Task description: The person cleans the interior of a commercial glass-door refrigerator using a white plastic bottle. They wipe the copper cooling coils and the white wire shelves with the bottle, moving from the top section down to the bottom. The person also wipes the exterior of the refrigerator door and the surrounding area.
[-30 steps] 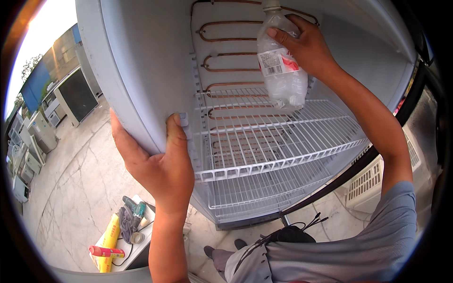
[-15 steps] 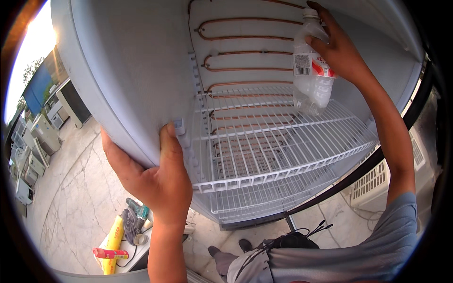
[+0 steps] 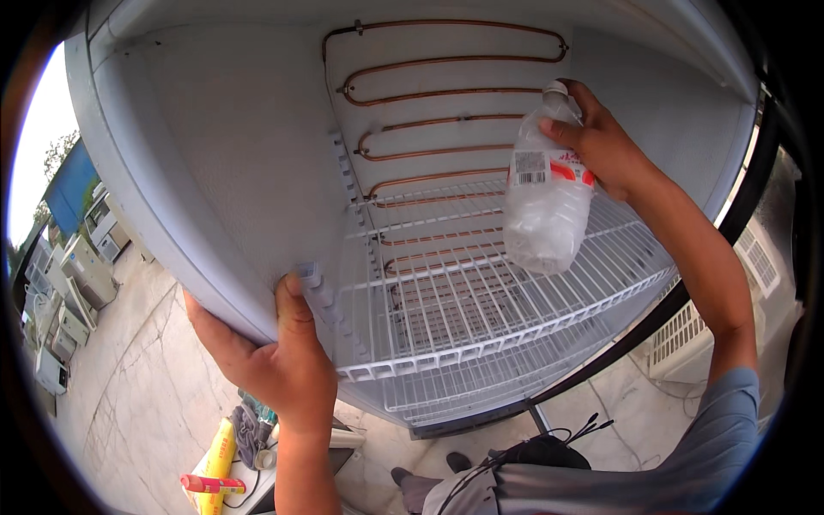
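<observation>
While we lean into one open white fridge cabinet with two wire shelves and copper coils, our left hand clamps its side edge. Our right hand grips one clear, crinkled plastic bottle, red-and-white labelled, above the upper shelf.

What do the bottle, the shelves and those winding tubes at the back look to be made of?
The bottle looks like clear thin plastic: see-through, with a paper-like label and a pale cap. The shelves seem to be metal wire with a white coating, a glossy grid of thin rods. The winding tubes look like copper, going by their reddish-brown metallic colour, though coated steel cannot be ruled out.
</observation>
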{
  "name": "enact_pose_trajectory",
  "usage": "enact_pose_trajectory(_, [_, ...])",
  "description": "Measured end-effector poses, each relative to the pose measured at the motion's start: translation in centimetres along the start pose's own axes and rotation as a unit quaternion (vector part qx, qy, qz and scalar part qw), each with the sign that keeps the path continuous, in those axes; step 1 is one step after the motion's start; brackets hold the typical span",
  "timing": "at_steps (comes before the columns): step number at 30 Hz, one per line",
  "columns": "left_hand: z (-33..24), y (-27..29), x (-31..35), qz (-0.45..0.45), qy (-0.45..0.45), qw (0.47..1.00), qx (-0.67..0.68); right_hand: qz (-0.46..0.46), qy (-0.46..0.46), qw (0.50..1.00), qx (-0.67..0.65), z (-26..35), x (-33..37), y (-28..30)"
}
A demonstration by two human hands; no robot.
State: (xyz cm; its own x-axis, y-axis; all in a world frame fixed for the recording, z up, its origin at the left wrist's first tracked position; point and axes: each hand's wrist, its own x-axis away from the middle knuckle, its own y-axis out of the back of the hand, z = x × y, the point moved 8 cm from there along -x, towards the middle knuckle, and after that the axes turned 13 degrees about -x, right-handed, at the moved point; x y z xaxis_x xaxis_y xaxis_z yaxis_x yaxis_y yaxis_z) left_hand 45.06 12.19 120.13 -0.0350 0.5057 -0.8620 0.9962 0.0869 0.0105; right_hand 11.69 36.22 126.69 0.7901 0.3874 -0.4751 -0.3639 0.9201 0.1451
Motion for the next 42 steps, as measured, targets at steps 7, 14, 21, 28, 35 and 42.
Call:
enact_pose_trajectory(7, [0.2, 0.3, -0.1, 0.011, 0.012, 1.0, -0.022, 0.085, 0.016, 0.994, 0.059, -0.6, 0.1, -2.9])
enact_pose_trajectory(14, [0.5, -0.1, 0.3, 0.012, 0.04, 0.999, -0.01, -0.019, -0.041, 0.998, -0.042, -2.2, -2.2, 0.6])
enact_pose_trajectory(21, [1.2, -0.2, 0.5, 0.016, 0.047, 0.999, 0.004, 0.029, -0.096, 0.994, -0.051, -4.1, -3.1, 0.1])
enact_pose_trajectory(28, [0.7, -0.2, 0.1, 0.006, 0.016, 1.0, 0.001, 0.078, -0.153, 0.978, -0.118, -5.7, -4.9, -0.5])
enact_pose_trajectory(35, [0.6, -0.2, 0.1, 0.011, 0.013, 1.0, 0.017, -0.003, -0.145, 0.968, -0.205, -5.2, -4.1, -0.7])
enact_pose_trajectory(42, [0.6, -0.1, 0.1, 0.008, 0.023, 1.0, 0.016, -0.038, -0.103, 0.966, -0.236, -5.7, -5.8, 2.0])
